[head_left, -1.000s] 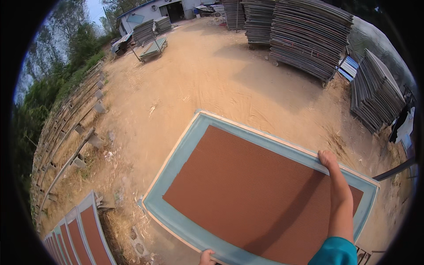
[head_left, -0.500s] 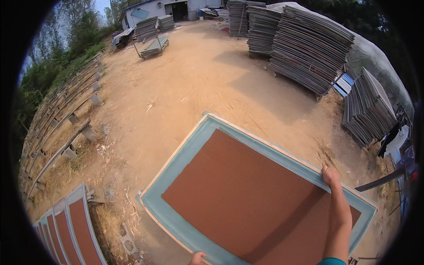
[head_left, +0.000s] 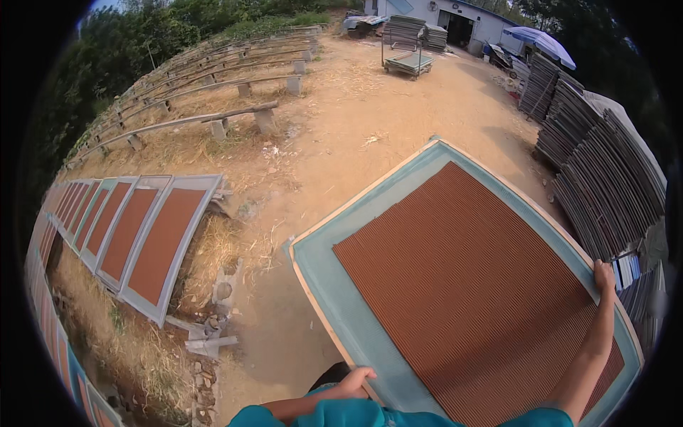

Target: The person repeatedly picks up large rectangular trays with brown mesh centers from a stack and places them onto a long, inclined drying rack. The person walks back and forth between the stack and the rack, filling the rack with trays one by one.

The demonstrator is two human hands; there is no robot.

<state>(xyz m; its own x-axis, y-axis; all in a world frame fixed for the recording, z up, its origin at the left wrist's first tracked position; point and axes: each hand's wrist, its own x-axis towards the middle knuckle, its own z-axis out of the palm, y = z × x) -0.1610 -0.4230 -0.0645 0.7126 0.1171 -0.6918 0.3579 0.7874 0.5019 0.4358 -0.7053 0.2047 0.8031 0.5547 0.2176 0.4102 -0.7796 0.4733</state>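
While the person carries a large flat tray (head_left: 462,285) out in front of the body, each hand grips one of its long sides. The right hand (head_left: 605,274) reaches far along the right rim, fingers curled over the pale blue-green frame, arm stretched nearly straight. The left hand (head_left: 353,383) sits close to the chest, fingers folded onto the near left edge; how far they wrap underneath cannot be seen. The tray is rectangular, with a reddish-brown ribbed mat inside the pale frame. It is held about level above bare sandy ground (head_left: 370,121), its far corner pointing away from the person.

To the left, a row of matching trays (head_left: 131,235) leans on low supports among dry grass. Behind them run long rails on concrete blocks (head_left: 213,121). To the right, tall stacks of trays (head_left: 605,185) stand close to the carried tray's right edge. A loaded cart (head_left: 407,62) and a shed (head_left: 455,21) lie far ahead.

The risks, as a judgement: the uneven hand spacing could let the wide tray tip or twist. Its right edge could clip the stacks. Broken blocks (head_left: 213,334) near the feet could trip the person, whose view downward is blocked by the tray.
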